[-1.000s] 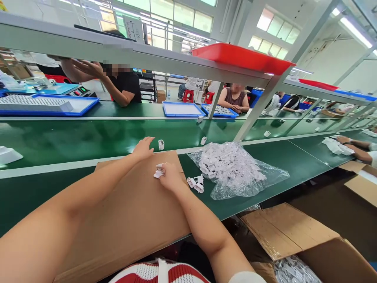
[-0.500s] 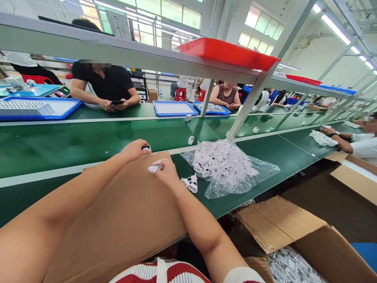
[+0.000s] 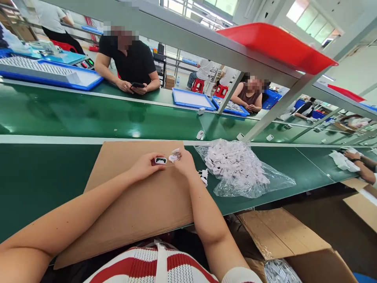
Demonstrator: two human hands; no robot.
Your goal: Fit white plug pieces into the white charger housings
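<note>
My left hand point(image 3: 145, 167) grips a small white plastic housing point(image 3: 160, 160), its dark open end turned towards me. Just right of it, my right hand point(image 3: 185, 163) pinches a small white plastic part point(image 3: 174, 157). White coverings seem to be on the thumb and finger there, so the part's outline is hard to separate. Both hands are over a brown cardboard sheet point(image 3: 132, 208) lying on the green bench. Beside my right wrist lie a few loose white plastic parts point(image 3: 204, 177), partly hidden by the arm. A clear plastic bag point(image 3: 238, 167) heaped with similar white parts lies further right.
Beyond a pale rail runs a green belt point(image 3: 73, 114) carrying several white housings point(image 3: 200, 135). A red tray point(image 3: 277, 45) sits on the overhead shelf. At lower right stands an open carton point(image 3: 282, 228) with bagged parts. A co-worker in black point(image 3: 126, 59) holds a phone opposite.
My left hand has come back from the rail with the housing, now over the cardboard with its open end showing. My right hand has stayed beside it with its part. The view has turned somewhat.
</note>
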